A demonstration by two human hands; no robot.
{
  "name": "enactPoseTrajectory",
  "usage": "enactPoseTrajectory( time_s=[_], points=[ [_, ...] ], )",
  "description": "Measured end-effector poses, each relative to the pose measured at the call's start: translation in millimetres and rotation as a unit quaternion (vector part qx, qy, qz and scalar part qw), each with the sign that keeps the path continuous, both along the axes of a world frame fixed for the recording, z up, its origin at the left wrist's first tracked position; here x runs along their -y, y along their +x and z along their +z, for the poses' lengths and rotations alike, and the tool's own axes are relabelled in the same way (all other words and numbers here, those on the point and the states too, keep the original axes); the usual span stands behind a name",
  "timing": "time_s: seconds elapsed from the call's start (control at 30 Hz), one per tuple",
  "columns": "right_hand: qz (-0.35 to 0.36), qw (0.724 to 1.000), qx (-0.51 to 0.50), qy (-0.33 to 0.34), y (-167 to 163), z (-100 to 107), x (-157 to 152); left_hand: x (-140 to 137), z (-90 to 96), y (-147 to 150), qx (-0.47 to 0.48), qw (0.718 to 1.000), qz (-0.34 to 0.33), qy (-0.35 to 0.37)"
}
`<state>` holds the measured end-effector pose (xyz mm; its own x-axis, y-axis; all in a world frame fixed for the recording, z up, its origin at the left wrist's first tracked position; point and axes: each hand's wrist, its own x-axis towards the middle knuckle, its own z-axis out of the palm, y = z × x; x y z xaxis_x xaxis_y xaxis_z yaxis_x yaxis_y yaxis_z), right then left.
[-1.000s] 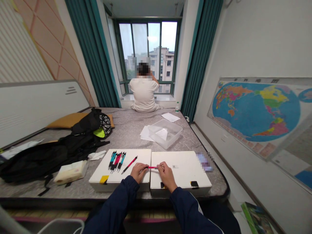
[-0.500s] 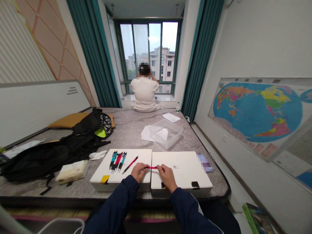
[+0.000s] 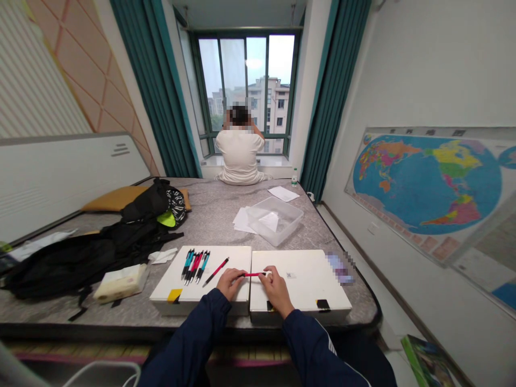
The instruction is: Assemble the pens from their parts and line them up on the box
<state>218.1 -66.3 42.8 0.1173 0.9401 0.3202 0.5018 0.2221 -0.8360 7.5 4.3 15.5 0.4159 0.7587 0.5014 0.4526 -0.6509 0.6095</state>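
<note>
Along the near edge of a grey marble-patterned bed surface point(image 3: 209, 209), two flat white boxes point(image 3: 308, 282) sit side by side. Over their seam, the left hand point(image 3: 230, 283), curled closed, pinches one end of a slim red-and-black pen point(image 3: 253, 274); the right hand point(image 3: 278, 290), half open, has thumb and forefinger at the other, whether gripping I can't tell. Farther off stands a clear plastic tub point(image 3: 279, 237), then someone in white point(image 3: 241, 156) facing the green-framed window point(image 3: 256, 70).

The held pen point(image 3: 253, 274) is hidden at its left end, the wall map point(image 3: 427, 185) cut off.
</note>
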Motion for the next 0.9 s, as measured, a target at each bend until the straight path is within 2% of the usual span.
enactPoseTrajectory(
  time_s=[0.1,0.33,0.57,0.9],
  points=[
    [0.009,1.0,0.0,0.01,-0.1,0.5,1.1,-0.4,-1.7,-0.1,-0.009,1.0,-0.003,-0.004],
    [-0.021,0.999,0.034,0.004,-0.9,-1.7,1.0,-0.2,-6.9,-0.7,-0.009,1.0,-0.005,-0.002],
    [0.014,1.0,0.019,0.017,0.7,0.3,2.5,3.7,-7.5,0.4,-0.032,0.999,0.005,0.02],
    [0.005,1.0,0.019,0.017,-1.0,3.7,4.7,3.8,-4.9,0.2,-0.041,0.999,-0.004,0.034]
  ],
)
